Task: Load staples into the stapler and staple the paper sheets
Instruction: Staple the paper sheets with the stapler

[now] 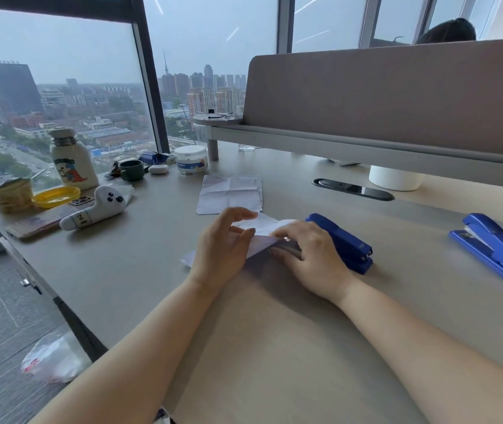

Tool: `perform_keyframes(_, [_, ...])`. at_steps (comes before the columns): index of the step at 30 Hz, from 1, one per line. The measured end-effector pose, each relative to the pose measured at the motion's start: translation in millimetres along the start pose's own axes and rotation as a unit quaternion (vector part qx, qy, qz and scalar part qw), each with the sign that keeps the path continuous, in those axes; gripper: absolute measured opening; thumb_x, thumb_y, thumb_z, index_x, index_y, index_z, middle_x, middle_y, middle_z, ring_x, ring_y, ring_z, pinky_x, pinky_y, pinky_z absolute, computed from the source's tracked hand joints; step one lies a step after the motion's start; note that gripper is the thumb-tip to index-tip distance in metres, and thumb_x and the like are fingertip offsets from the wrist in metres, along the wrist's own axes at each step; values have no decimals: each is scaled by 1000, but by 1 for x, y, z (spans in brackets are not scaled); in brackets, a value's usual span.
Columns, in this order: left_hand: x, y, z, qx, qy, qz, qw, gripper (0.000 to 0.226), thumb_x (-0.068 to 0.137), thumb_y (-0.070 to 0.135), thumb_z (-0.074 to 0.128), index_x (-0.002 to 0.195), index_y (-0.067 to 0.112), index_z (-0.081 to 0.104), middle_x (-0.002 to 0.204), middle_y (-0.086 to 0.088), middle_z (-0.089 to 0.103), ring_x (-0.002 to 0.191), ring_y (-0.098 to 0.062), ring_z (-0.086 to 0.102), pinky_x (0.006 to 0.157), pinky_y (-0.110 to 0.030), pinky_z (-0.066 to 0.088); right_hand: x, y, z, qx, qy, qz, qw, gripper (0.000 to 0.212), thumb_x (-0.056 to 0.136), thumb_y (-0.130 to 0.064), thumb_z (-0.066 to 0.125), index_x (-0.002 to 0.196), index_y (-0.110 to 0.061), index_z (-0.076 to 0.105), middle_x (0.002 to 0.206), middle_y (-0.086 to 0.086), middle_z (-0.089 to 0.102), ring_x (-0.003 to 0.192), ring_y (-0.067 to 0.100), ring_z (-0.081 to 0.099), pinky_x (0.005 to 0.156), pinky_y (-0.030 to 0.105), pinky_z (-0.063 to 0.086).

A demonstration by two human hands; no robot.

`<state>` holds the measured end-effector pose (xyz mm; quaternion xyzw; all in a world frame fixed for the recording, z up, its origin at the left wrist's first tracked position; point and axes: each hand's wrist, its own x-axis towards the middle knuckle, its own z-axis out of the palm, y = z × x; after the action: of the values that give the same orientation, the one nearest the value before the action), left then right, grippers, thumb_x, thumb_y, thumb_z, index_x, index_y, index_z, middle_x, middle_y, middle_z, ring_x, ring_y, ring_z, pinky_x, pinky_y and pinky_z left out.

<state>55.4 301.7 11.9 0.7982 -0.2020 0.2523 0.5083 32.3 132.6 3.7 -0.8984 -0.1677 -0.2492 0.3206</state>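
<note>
Matte grey desk [274, 332], glossy blue stapler [345, 243], thin white paper sheets [262, 224] under both my hands.
From my remote feed, the desk top looks smooth, backed by a taupe fabric-faced divider [397, 93] with a rounded corner. The wedge-shaped stapler lies right of centre, its front end meeting the sheets. A second blue stapler [495, 249] sits well apart on the right. A creased white sheet [230, 194] lies flat beyond. My left hand [222, 243] rests palm-down on the sheets, fingers relaxed; my right hand [308, 249] curls fingers and thumb round their edge, beside the stapler. The stapler's small print is unreadable.
</note>
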Motion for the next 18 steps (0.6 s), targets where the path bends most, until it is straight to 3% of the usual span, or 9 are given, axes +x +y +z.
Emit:
perform_keyframes(3, [3, -1, 1, -30, 7, -20, 999, 28, 79, 1, 66, 93, 25, 58, 93, 20, 65, 89, 10, 59, 79, -8, 45, 3, 0, 5, 20, 16, 8, 1000, 12, 82, -26, 62, 91, -19, 66, 95, 1, 65, 96, 22, 56, 89, 45, 43])
perform_keyframes(5, [4, -3, 1, -45, 3, -37, 998, 27, 78, 4, 69, 93, 23, 58, 91, 19, 66, 90, 9, 60, 81, -10, 45, 4, 0, 5, 32, 15, 12, 999, 7, 84, -22, 64, 88, -16, 65, 93, 2, 63, 93, 21, 55, 87, 43, 44])
perform_keyframes(10, [4, -2, -3, -13, -12, -66, 998, 31, 70, 29, 79, 94, 27, 59, 82, 22, 66, 79, 9, 58, 67, -4, 39, 4, 1, 2, 72, 23, 43, 996, 8, 84, -22, 66, 82, -15, 63, 87, -2, 58, 89, 19, 54, 82, 38, 45])
perform_keyframes(14, [1, 2, -1, -24, -81, -89, 992, 23, 70, 23, 80, 71, 34, 59, 70, 17, 62, 61, 13, 54, 59, -4, 39, 5, 2, 2, 70, 27, 50, 996, 8, 85, -22, 64, 82, -14, 62, 85, -5, 56, 87, 19, 53, 82, 36, 45])
perform_keyframes(18, [1, -2, -2, -46, -93, -98, 990, 12, 78, 20, 73, 75, 28, 65, 74, 11, 65, 67, 7, 57, 68, -12, 44, 5, 1, 2, 77, 18, 45, 996, 5, 87, -17, 62, 82, -15, 62, 86, -4, 55, 87, 17, 53, 81, 32, 44])
